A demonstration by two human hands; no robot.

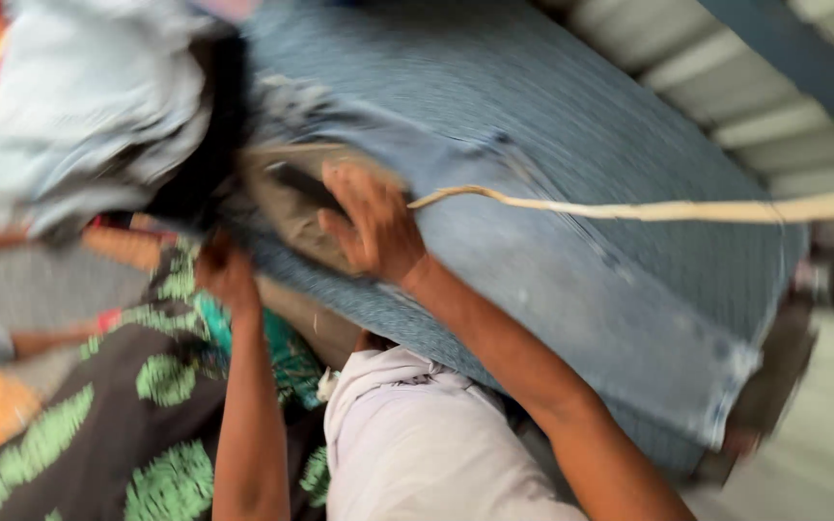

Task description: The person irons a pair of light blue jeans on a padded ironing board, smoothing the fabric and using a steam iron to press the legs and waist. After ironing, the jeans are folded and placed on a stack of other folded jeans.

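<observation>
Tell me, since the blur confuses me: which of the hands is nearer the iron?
Right. The right hand rests on the iron; the left hand sits below it, at the denim's edge.

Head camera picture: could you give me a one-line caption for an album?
Right hand grips an iron on blue jeans; left hand at the jeans' edge, beside green-patterned cloth.

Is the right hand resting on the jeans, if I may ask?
Yes, the right hand grips an iron pressed on the jeans.

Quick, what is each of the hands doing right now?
Left hand: at the edge of the blue denim cloth; its grip is too blurred to tell.
Right hand: closed around the handle of an iron resting on the denim.
</observation>
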